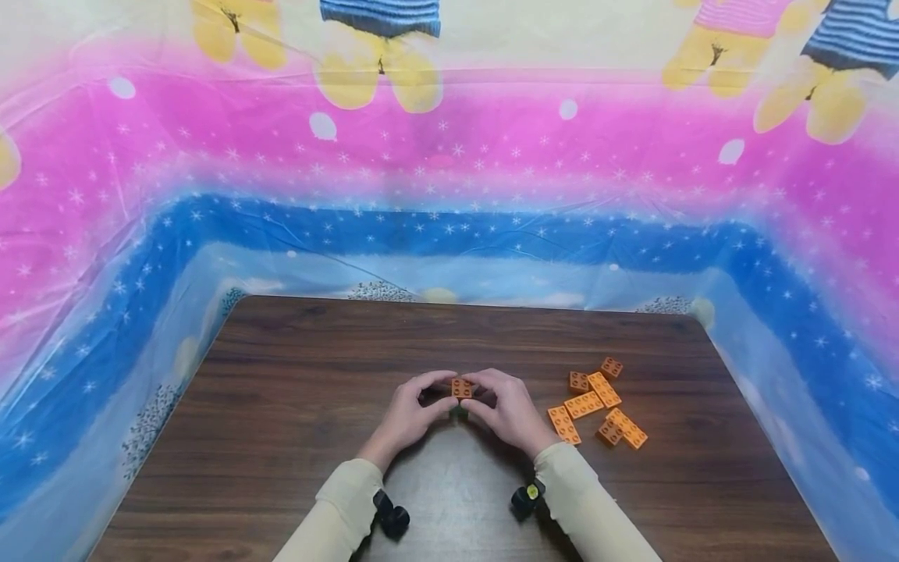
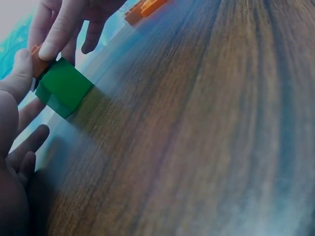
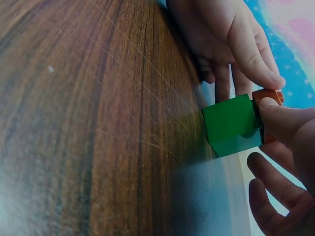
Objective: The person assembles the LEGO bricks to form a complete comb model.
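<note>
One cream sleeve (image 1: 330, 515) comes in at the left of the head view, a black wrist camera (image 1: 391, 517) at its cuff, and leads to the left hand (image 1: 414, 402). Its thumb and forefinger pinch the left side of a square, four-stud, brownish-orange brick (image 1: 461, 388), studs upward, over the middle of the dark wood-grain table (image 1: 351, 336). Directly beneath this brick is a green block (image 2: 64, 88), its flat sides plain in both wrist views. A narrow dark line shows between the two pieces; whether they are fully joined cannot be told. From the other side, the right hand (image 1: 509, 402) pinches the same brick with thumb and forefinger, so both hands are clamped on it, fingertips close together. A second black wrist camera (image 1: 524, 499) and cream sleeve (image 1: 597, 507) follow below.

Farther right, seven loose bricks lie in a cluster. At its left is an orange long brick (image 1: 564, 425), with a brownish square brick (image 1: 579, 381) behind it. Next come two more orange long bricks (image 1: 584, 403), set at different angles. Another square brick (image 1: 610, 432) sits against the rightmost long brick (image 1: 630, 430), while the last square one (image 1: 612, 367) lies at the back.
</note>
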Motion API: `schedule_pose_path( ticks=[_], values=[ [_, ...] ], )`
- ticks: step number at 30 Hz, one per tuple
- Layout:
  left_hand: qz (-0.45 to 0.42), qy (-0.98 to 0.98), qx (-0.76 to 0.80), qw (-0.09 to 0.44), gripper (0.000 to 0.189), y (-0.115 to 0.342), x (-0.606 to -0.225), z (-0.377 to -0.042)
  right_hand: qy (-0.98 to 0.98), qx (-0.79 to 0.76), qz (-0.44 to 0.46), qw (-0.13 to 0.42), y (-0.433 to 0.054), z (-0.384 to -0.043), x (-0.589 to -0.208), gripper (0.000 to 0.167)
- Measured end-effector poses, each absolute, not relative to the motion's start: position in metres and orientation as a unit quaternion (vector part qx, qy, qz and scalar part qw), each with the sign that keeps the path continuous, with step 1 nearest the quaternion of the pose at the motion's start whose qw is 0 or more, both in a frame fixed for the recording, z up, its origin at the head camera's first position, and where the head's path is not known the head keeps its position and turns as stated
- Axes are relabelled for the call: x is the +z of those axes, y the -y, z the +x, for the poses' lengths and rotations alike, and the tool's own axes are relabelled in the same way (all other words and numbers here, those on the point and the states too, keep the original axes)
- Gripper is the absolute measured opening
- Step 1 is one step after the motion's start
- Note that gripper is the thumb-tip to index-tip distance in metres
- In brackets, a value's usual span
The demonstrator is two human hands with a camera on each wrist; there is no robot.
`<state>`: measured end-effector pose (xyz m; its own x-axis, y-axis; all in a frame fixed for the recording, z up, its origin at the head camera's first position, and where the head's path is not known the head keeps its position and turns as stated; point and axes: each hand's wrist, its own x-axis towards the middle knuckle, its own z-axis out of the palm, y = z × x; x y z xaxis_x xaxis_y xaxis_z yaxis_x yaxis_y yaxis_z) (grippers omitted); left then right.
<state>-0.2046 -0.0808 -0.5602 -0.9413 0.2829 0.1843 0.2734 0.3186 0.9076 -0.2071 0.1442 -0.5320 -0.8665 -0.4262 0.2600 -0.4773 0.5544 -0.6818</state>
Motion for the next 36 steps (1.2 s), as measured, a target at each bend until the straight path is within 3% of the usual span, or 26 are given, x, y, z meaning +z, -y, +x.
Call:
schedule_pose_path(
  ticks=[8, 36],
  values=[
    [0.182, -0.787, 0.589, -0.008, 0.032, 0.0805, -0.5587, -0.2039, 0.879, 0.399, 0.257, 0.030, -0.1449, -0.2069, -0.5314, 0.036],
    [0.193, -0.809, 0.555, -0.003, 0.032, 0.0828, -0.5564, -0.2044, 0.881, 0.416, 0.227, -0.016, -0.1459, -0.2060, -0.5270, 0.033]
  ],
)
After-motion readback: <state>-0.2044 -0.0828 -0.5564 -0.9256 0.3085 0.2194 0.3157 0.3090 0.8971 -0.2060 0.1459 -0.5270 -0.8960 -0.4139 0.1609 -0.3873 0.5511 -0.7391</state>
